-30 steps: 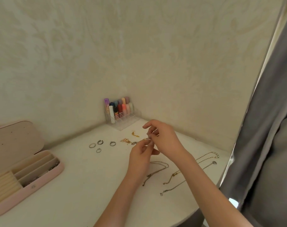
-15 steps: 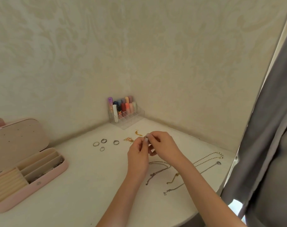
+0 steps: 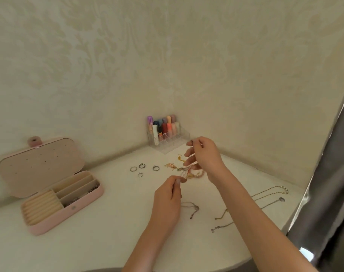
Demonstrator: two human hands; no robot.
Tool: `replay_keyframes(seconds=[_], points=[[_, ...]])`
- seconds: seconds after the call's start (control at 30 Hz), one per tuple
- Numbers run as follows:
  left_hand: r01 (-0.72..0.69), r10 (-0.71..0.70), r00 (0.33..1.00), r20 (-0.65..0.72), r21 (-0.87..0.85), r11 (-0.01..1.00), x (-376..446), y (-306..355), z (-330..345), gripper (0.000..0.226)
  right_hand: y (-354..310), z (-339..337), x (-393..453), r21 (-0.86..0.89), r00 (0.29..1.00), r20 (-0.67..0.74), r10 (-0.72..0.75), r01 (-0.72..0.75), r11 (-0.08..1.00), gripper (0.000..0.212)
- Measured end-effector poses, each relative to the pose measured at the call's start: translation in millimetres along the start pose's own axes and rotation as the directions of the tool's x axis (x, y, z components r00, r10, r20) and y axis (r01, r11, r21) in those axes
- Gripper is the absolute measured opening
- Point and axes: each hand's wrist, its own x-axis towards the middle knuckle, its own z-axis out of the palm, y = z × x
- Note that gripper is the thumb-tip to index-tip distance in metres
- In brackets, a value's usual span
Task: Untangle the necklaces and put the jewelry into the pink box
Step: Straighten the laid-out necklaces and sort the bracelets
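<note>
Left hand [image 3: 168, 201] low and near, thumb and forefinger pinching one end of a thin chain [image 3: 187, 172]. Right hand [image 3: 203, 154] raised above it toward the corner, fingertips pinching the chain higher up, other fingers fanned loosely. Chain runs slack-to-taut between the two hands, over a small tangle of gold pieces [image 3: 172, 166] lying on the white table [image 3: 108, 232]; too blurred to tell whether the chain has come free of it

Pink box [image 3: 63, 201] sits open at the left, well apart from the hands, lid propped back, ring rolls at the near end, divided slots at the far end with some dark pieces already in them. Four rings [image 3: 140, 170] lie between box and hands. Three more chains lie on the table: a short one [image 3: 191, 209] just right of the left wrist, two long ones [image 3: 265, 197] reaching toward the curtain [image 3: 328, 193]. Clear rack of lip products [image 3: 165, 132] in the corner

Judgement: step in hand is drawing one chain out of the knot. To do it well: keep the pull gentle, let the links slide rather than tighten; if it snags, slacken and tease the loop wider with a fingertip. Hold the clasp end so it cannot re-thread. Lift clear of the loose gold pieces before carrying leftward to a free slot
</note>
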Motion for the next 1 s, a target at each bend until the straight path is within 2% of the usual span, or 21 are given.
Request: replay_keyframes(seconds=[0.17, 0.33, 0.47, 0.57, 0.67, 0.83, 1.0], points=[[0.011, -0.017, 0.999, 0.037, 0.160, 0.987, -6.1, -14.6, -48.8, 0.025, -15.7, 18.8, 10.5, 0.117, 0.996, 0.093, 0.014, -0.025, 0.993, 0.026], [0.070, -0.081, 0.996, 0.031, 0.264, 0.962, -7.9, -23.5, -109.4, 0.024, -25.7, 56.6, 21.9, 0.057, 0.980, 0.178, -0.085, 0.076, 0.995, 0.030], [0.160, -0.155, 0.987, -0.041, 0.256, 0.953, -3.9, -33.3, -159.3, 0.027, -38.8, 95.9, 27.9, -0.016, 0.934, 0.271, -0.234, 0.247, 0.969, 0.028], [0.190, -0.167, 0.980, -0.109, 0.252, 0.949, 2.1, -34.3, -191.7, 0.033, -50.4, 125.5, 27.1, 0.052, 0.881, 0.365, -0.302, 0.305, 0.951, 0.023], [0.235, -0.190, 0.960, -0.206, 0.228, 0.945, 13.6, -29.8, -217.8, 0.029, -58.3, 154.0, 25.1, 0.147, 0.820, 0.443, -0.362, 0.331, 0.932, 0.019], [0.252, -0.218, 0.945, -0.244, 0.121, 0.960, 32.9, -21.7, -236.1, 0.025, -60.4, 191.1, 20.9, 0.261, 0.748, 0.508, -0.427, 0.339, 0.904, 0.019], [0.296, -0.260, 0.939, -0.224, 0.142, 0.945, 40.9, -30.6, -241.0, 0.022, -58.7, 212.7, 21.4, 0.289, 0.686, 0.578, -0.441, 0.333, 0.897, 0.021]])
